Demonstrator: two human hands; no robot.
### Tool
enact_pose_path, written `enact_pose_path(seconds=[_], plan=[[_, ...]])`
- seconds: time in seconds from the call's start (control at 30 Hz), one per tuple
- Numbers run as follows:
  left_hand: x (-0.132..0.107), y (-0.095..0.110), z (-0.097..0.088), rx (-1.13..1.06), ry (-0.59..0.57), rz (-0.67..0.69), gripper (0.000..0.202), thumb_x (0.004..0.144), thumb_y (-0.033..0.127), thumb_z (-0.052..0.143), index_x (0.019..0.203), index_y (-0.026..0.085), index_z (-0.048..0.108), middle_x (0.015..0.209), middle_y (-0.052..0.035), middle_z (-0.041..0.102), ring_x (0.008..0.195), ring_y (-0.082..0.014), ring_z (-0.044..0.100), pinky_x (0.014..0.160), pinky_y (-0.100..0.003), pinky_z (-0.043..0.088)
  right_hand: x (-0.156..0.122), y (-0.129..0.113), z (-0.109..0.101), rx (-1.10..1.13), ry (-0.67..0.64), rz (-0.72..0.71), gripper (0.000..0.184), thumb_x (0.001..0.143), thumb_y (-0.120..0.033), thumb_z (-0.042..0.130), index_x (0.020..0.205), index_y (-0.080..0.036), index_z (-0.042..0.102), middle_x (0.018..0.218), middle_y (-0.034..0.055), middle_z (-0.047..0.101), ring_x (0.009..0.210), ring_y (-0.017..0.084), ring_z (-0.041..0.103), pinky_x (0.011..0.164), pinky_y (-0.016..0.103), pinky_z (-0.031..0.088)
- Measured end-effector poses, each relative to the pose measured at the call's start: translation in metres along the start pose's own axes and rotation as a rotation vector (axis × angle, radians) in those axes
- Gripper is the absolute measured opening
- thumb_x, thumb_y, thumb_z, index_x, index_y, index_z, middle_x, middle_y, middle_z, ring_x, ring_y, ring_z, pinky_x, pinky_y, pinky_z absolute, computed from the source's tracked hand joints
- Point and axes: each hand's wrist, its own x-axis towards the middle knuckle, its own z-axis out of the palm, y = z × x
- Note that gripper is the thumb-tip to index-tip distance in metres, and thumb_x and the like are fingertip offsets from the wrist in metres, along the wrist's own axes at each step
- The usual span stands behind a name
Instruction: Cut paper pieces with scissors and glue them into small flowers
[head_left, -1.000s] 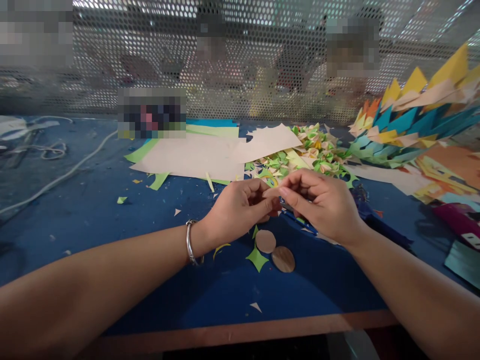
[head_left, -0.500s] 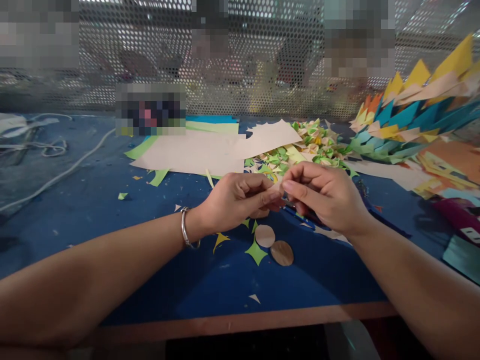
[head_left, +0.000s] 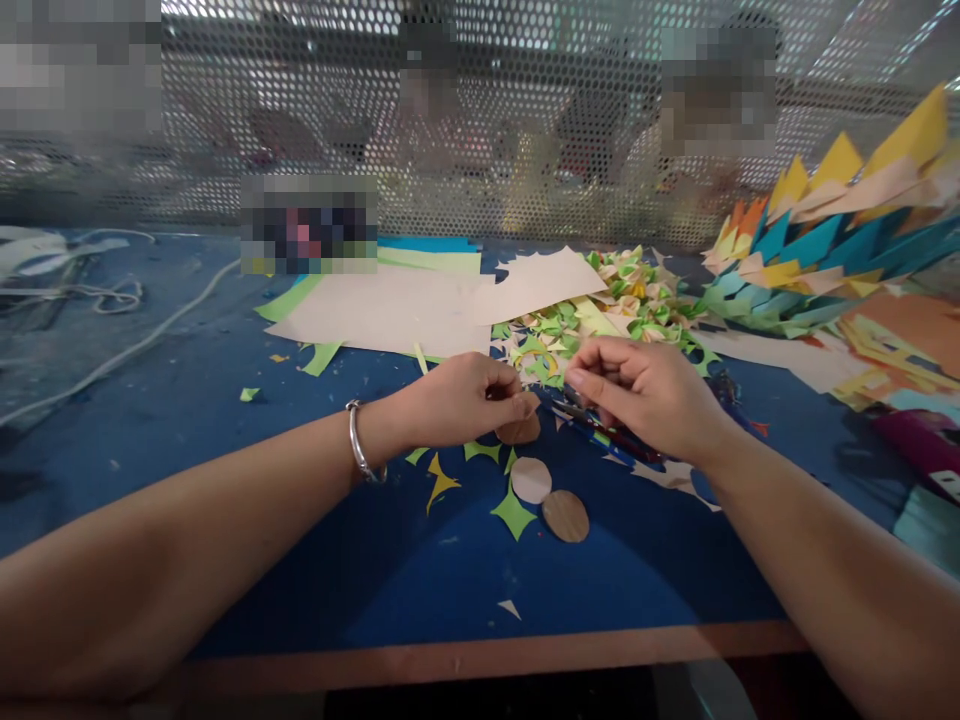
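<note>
My left hand (head_left: 474, 402), with a silver bangle at the wrist, is closed with thumb and forefinger pressed together. Anything in that pinch is too small or hidden to name. Just beneath its fingertips lies a brown round disc (head_left: 519, 431), partly covered. My right hand (head_left: 641, 392) hovers to the right, fingers curled and thumb against the forefinger; what it holds, if anything, I cannot make out. Scissors or a similar blue-handled tool (head_left: 600, 437) show below it. A pale paper disc (head_left: 532, 481) and another brown disc (head_left: 565, 516) lie nearer me, beside a green four-pointed scrap (head_left: 514, 514).
Behind my hands sits a heap of green and cream folded paper pieces (head_left: 637, 295). Large pale sheets (head_left: 382, 305) lie left of it. A layered paper construction (head_left: 840, 230) stands right. A white cable (head_left: 150, 330) crosses the blue table (head_left: 300, 560); a perforated metal screen (head_left: 517, 100) rises behind.
My hands, which met over a pale piece of paper, have drawn apart. The left moved left and slightly down, uncovering more of the scraps and tool between them.
</note>
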Motion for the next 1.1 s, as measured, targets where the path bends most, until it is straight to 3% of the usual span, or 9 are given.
enact_pose_path(seconds=[0.23,0.37,0.5,0.6,0.73,0.93,1.1], plan=[[0.0,-0.002,-0.003,0.312,-0.06,-0.063,0.037,0.081,0.036,0.055,0.052,0.021,0.038,0.052,0.0016,0.041,0.049,-0.0114,0.034,0.05,-0.03,0.024,-0.001,0.003,0.001,-0.068,0.044,-0.008,0.019,0.092,-0.033,0.057,0.08,-0.018,0.06,0.061,-0.0034,0.052,0.045,0.007,0.049,0.043,0.021,0.039],[-0.003,0.005,-0.008,0.431,0.007,-0.078,0.037,0.081,0.037,0.056,0.058,0.022,0.032,0.056,0.001,0.044,0.052,-0.0129,0.034,0.052,-0.031,0.023,0.0,0.007,-0.003,-0.114,0.085,-0.035,0.018,0.09,-0.033,0.059,0.082,-0.018,0.061,0.063,-0.0016,0.055,0.048,0.008,0.051,0.045,0.022,0.04],[-0.011,0.018,-0.005,0.523,0.13,0.015,0.021,0.078,0.028,0.059,0.066,0.021,0.044,0.069,-0.0017,0.052,0.068,-0.0176,0.047,0.058,-0.029,0.03,0.002,0.013,-0.006,-0.129,0.112,-0.028,0.02,0.09,-0.037,0.059,0.083,-0.018,0.062,0.066,-0.0005,0.056,0.05,0.009,0.05,0.045,0.023,0.041],[-0.018,0.025,0.006,0.464,0.023,0.169,0.003,0.081,0.021,0.058,0.08,0.018,0.058,0.086,-0.0047,0.06,0.086,-0.02,0.054,0.073,-0.03,0.04,0.003,0.016,-0.006,-0.162,0.137,-0.019,0.019,0.088,-0.036,0.061,0.083,-0.019,0.062,0.067,-0.0001,0.058,0.051,0.01,0.051,0.046,0.024,0.042],[-0.023,0.025,0.021,0.522,-0.106,0.194,0.02,0.084,0.03,0.061,0.1,0.017,0.065,0.102,-0.0094,0.06,0.099,-0.0257,0.053,0.087,-0.038,0.042,0.004,0.017,-0.006,-0.192,0.149,-0.03,0.016,0.088,-0.034,0.061,0.081,-0.019,0.063,0.067,-0.0003,0.058,0.051,0.01,0.052,0.048,0.025,0.044],[-0.024,0.028,0.024,0.584,-0.156,0.157,0.016,0.089,0.029,0.058,0.093,0.015,0.064,0.103,-0.0116,0.06,0.101,-0.0274,0.052,0.086,-0.038,0.042,0.004,0.015,-0.006,-0.228,0.151,-0.042,0.013,0.087,-0.031,0.061,0.08,-0.019,0.063,0.065,-0.0008,0.058,0.052,0.01,0.051,0.048,0.024,0.042],[-0.023,0.03,0.025,0.459,-0.116,0.156,0.01,0.088,0.025,0.06,0.083,0.016,0.061,0.091,-0.0071,0.064,0.088,-0.0217,0.055,0.076,-0.032,0.042,0.004,0.013,-0.008,-0.226,0.159,-0.038,0.013,0.087,-0.03,0.062,0.079,-0.02,0.062,0.065,-0.001,0.058,0.053,0.01,0.051,0.048,0.025,0.041]])
